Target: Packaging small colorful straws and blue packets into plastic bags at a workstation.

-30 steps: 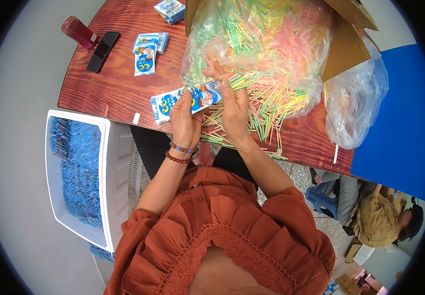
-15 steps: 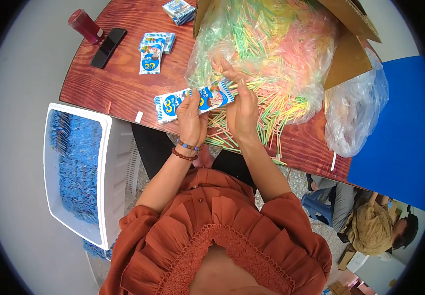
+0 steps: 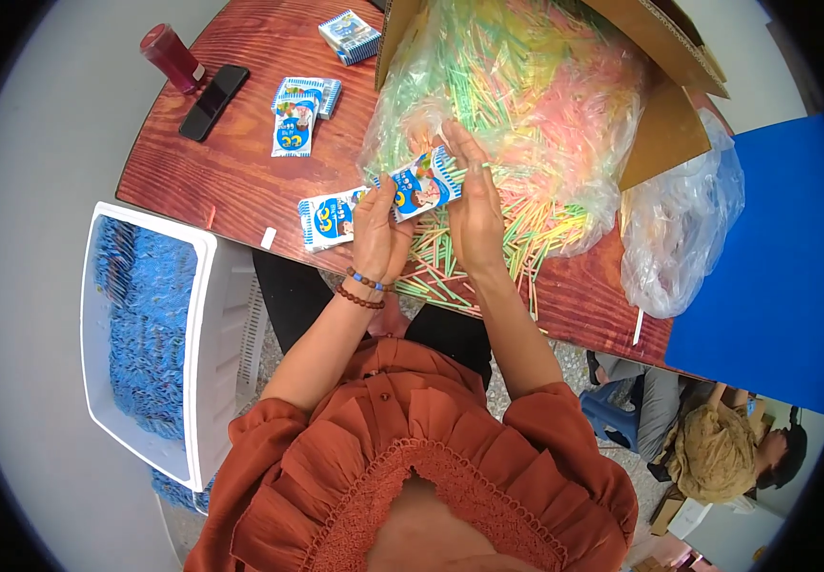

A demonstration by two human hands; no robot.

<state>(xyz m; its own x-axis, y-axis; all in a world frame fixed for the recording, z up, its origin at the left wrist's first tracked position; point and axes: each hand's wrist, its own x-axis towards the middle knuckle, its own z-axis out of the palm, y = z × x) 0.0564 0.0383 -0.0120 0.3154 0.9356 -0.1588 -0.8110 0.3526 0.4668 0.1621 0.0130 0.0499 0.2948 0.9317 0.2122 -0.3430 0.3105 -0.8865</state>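
Observation:
My left hand (image 3: pixel 380 221) grips a small blue-and-white printed packet (image 3: pixel 423 189), tilted up to the right. Pale green and yellow stick ends show at the packet's right end. My right hand (image 3: pixel 477 214) is against that end, its fingers stretched out and lying alongside the sticks. A second blue-and-white packet (image 3: pixel 328 221) lies beside and partly behind my left hand, near the table edge. Loose thin coloured sticks (image 3: pixel 550 224), in green, yellow and pink, spread on the table beneath and right of my hands.
A cardboard box (image 3: pixel 664 143) with a clear bag of sticks (image 3: pixel 545 86) opens toward me. More packets (image 3: pixel 295 124), a phone (image 3: pixel 213 103) and a red-filled bottle (image 3: pixel 172 59) stand left. A white bin (image 3: pixel 204 334) holds blue packets. Another person (image 3: pixel 717 448) sits lower right.
My right hand's fingers have straightened and moved up against the packet's end. The packet in my left hand tilts more steeply, and the sticks protrude less from it.

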